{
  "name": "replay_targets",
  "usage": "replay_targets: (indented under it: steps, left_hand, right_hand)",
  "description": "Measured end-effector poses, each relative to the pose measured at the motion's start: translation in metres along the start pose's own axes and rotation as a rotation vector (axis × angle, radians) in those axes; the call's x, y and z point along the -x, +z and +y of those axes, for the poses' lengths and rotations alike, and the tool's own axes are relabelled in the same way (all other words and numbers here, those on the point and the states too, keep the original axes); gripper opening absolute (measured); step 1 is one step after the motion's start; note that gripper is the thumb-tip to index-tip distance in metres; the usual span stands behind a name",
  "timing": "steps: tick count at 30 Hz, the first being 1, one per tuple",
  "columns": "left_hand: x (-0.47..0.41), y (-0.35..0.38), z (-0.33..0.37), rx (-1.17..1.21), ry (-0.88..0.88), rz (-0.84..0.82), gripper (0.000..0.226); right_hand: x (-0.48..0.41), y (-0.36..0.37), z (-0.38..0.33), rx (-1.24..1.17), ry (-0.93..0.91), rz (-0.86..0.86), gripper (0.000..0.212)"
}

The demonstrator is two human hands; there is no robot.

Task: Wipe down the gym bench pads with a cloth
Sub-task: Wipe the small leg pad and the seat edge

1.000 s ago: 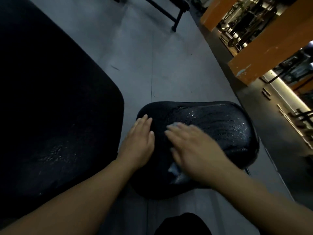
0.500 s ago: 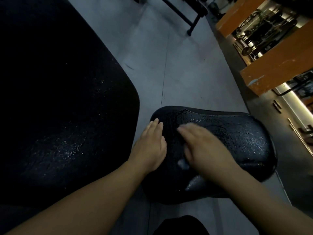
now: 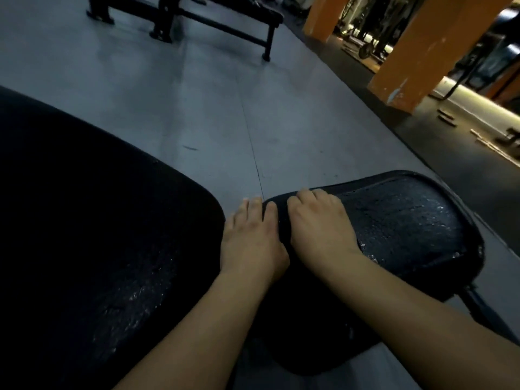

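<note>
Left grip (image 3: pixel 251 237), fingers flat, seemingly steadies the wet pad (image 3: pixel 408 220) while right grip (image 3: pixel 320 229), alongside, curls at its rim, any cloth hidden.

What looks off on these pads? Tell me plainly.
The small seat pad glistens with wet beads beside the right hand; the large pad has a wet patch too. Paint on the orange pillar is chipped near its base.

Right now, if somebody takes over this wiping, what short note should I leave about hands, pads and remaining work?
Left hand: flat, fingers straight, resting on the left edge of the small pad.
Right hand: fingers curled at the pad's far edge; cloth not visible, probably under it.
Small pad glistens wet on top.
Large pad beside it shows few wet glints; likely still to wipe.
</note>
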State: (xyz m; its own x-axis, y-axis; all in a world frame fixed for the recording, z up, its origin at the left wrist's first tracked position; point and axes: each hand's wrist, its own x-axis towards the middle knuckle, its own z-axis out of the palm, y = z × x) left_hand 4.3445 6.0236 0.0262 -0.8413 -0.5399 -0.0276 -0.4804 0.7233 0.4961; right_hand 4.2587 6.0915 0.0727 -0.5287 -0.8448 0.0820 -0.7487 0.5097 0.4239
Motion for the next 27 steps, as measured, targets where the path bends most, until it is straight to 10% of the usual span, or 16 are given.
replay_targets:
  steps: [14, 27]
  left_hand:
    - [0.049, -0.033, -0.006, -0.090, -0.064, -0.184, 0.074]
    - [0.086, -0.219, -0.019, -0.283, 0.018, -0.339, 0.072]
  right_hand:
    - [0.045, 0.000, 0.036, -0.486, -0.207, -0.114, 0.045]
    - [0.117, -0.125, -0.064, -1.232, 0.391, -0.171, 0.038]
